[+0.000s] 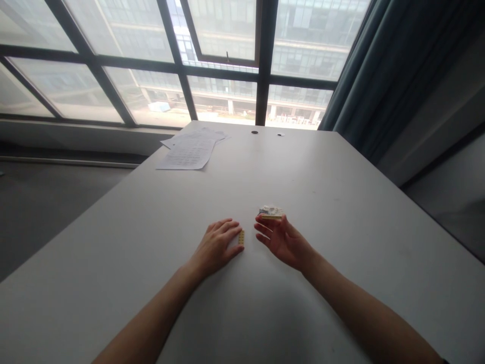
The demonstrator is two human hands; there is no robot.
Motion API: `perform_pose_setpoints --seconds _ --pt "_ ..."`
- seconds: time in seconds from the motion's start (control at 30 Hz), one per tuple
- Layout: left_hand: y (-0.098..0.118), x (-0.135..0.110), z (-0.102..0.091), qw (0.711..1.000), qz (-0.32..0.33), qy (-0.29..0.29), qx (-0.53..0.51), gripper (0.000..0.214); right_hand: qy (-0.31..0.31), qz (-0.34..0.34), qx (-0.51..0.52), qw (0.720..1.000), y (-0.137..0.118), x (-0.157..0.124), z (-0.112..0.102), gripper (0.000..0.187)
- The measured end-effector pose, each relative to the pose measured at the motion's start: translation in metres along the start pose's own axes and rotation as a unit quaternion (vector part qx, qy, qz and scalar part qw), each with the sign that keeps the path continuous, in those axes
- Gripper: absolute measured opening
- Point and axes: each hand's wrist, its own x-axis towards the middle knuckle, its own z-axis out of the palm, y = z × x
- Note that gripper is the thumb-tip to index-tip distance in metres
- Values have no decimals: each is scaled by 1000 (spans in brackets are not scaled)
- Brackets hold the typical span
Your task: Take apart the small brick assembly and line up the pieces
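Observation:
My left hand (217, 245) lies palm down on the white table (151, 242), its fingers stretched toward a small tan studded brick plate (241, 237) that touches its fingertips. My right hand (278, 237) is raised slightly, palm turned inward, and pinches a small white and tan brick assembly (270, 212) between thumb and fingertips just above the table.
A few printed paper sheets (189, 149) lie at the table's far left edge. Two small holes (254, 132) sit near the far edge. A large window runs behind the table, with a dark curtain (379, 76) at the right.

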Motion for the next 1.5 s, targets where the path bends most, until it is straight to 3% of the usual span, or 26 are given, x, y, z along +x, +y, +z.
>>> perform_pose_setpoints --seconds 0.07,0.1,0.2,0.27,0.37,0.63,0.83,1.27,1.5 --pt "-1 -2 -1 1000 2 -3 -5 42 -7 -24 -132 991 4 1 -3 54" --pt "-1 -2 -1 1000 3 -4 -10 42 -8 -45 -228 973 6 1 -4 51" --pt "-3 -5 -1 1000 6 -1 -23 43 -23 -111 -497 860 14 2 -2 46" --pt "-4 -6 -1 999 7 0 -31 43 -56 -130 -591 794 19 3 2 45" --pt "-6 -6 0 999 12 -4 -38 45 -85 -126 -640 753 25 6 8 44" --pt "-8 -6 -1 999 21 -3 -46 49 -68 -127 -651 746 28 8 5 52" --pt "-6 -7 -2 999 30 -6 -38 53 -55 -129 -651 746 30 6 2 38" --pt "-2 -5 -4 999 27 -18 -31 47 -58 -139 -648 747 30 7 9 31" --pt "-1 -5 -5 999 33 -11 -33 49 -35 -148 -643 750 29 6 5 37"
